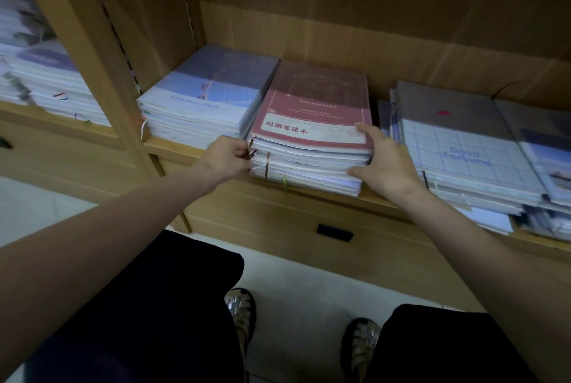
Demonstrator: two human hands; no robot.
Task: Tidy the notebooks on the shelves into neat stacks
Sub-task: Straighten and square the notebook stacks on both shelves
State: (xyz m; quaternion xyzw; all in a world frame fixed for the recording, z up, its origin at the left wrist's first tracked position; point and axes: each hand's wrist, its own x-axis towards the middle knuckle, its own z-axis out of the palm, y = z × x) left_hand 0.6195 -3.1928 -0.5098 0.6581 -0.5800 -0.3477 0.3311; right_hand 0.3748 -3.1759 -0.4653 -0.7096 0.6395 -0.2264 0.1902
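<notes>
A stack of notebooks topped by a red-covered one [315, 104] sits in the middle of the wooden shelf [197, 151]. My left hand [227, 157] has its fingers curled against the stack's front left corner, beside the ribbon bookmarks. My right hand [381, 160] grips the stack's front right corner, fingers on the top cover and thumb against the lower notebooks. A blue-covered stack [210, 95] lies to the left, touching the red one. To the right lies a grid-patterned stack [463, 151] reading "Good Fortune".
Another shelf bay at the far left holds more pale notebook stacks [46, 83]. Loose, uneven notebooks [550, 166] overlap at the far right edge. Below the shelf is a drawer front with a dark handle slot [335, 232]. My legs and sandals stand on a pale floor.
</notes>
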